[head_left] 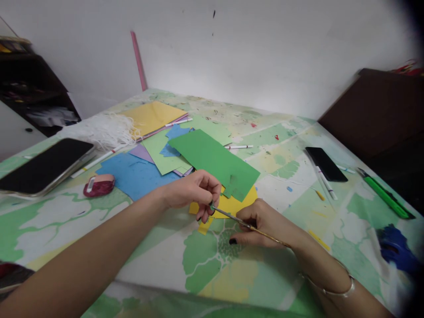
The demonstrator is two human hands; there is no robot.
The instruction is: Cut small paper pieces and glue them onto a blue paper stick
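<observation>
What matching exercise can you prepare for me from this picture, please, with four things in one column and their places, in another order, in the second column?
Things
1. metal tool
2. cutter
3. strings
4. pink stick

Places
A. near the right edge of the table
B. tilted, by the wall
C. in the right hand
D. heaped on the left side of the table

Right pairs: 1-C, 2-A, 3-D, 4-B
</observation>
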